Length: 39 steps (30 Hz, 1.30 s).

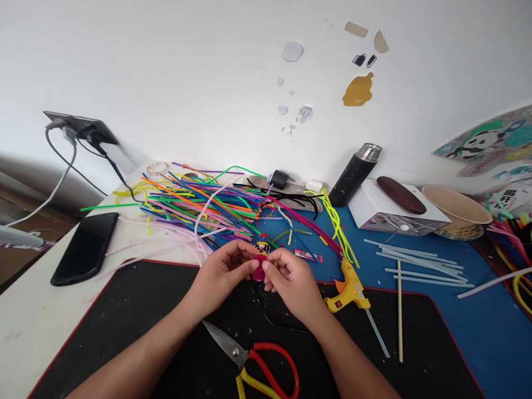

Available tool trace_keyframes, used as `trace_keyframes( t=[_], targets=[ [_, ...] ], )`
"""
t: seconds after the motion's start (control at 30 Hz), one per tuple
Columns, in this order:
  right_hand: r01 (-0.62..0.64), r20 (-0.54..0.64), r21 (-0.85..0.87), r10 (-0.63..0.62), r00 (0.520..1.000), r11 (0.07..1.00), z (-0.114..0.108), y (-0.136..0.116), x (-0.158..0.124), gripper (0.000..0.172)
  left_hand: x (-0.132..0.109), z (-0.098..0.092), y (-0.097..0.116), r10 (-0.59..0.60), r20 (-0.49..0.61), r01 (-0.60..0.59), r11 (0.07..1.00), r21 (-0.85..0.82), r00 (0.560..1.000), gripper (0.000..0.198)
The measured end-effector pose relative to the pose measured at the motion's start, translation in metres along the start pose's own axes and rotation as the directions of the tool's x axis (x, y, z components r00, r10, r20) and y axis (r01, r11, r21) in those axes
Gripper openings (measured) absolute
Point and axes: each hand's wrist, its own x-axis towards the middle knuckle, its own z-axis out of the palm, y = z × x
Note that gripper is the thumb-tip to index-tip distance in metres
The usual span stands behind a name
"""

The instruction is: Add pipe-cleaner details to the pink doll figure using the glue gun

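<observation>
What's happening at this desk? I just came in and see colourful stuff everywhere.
A person holds a small pipe-cleaner figure between both hands, the left hand and right hand pinching it above a black mat. A heap of coloured pipe cleaners lies behind. A yellow glue gun rests to the right, red-handled scissors lie nearer the person, and a phone sits at left.
</observation>
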Motion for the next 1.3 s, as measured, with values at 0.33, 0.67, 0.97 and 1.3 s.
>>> trace_keyframes(
  t=[0.33, 0.67, 0.97, 1.3],
  targets=[
    [-0.001, 0.008, -0.022, 0.001, 1.000, 1.000, 0.0024, 0.0029, 0.0009, 0.015, 0.0031, 0.0031, -0.0031, -0.066, 0.017, 0.068, 0.991, -0.119, 0.998, 0.033],
    [0.000, 0.019, 0.009, 0.000, 1.000, 1.000, 0.0030, 0.0045, 0.0004, 0.022, 0.0011, 0.0046, -0.0040, -0.091, 0.013, 0.092, 0.987, -0.128, 0.996, 0.030],
    [-0.065, 0.050, 0.125, 0.059, 0.997, 0.990, 0.0037, 0.0046, 0.0037, 0.037, 0.0010, 0.0058, -0.0066, -0.102, 0.031, 0.105, 0.989, -0.105, 0.994, 0.030],
    [-0.090, 0.083, 0.185, 0.075, 0.994, 0.979, 0.0013, 0.0010, 0.0046, 0.040, 0.0002, 0.0065, -0.0066, -0.111, 0.032, 0.115, 0.979, -0.166, 0.993, 0.028]
  ],
)
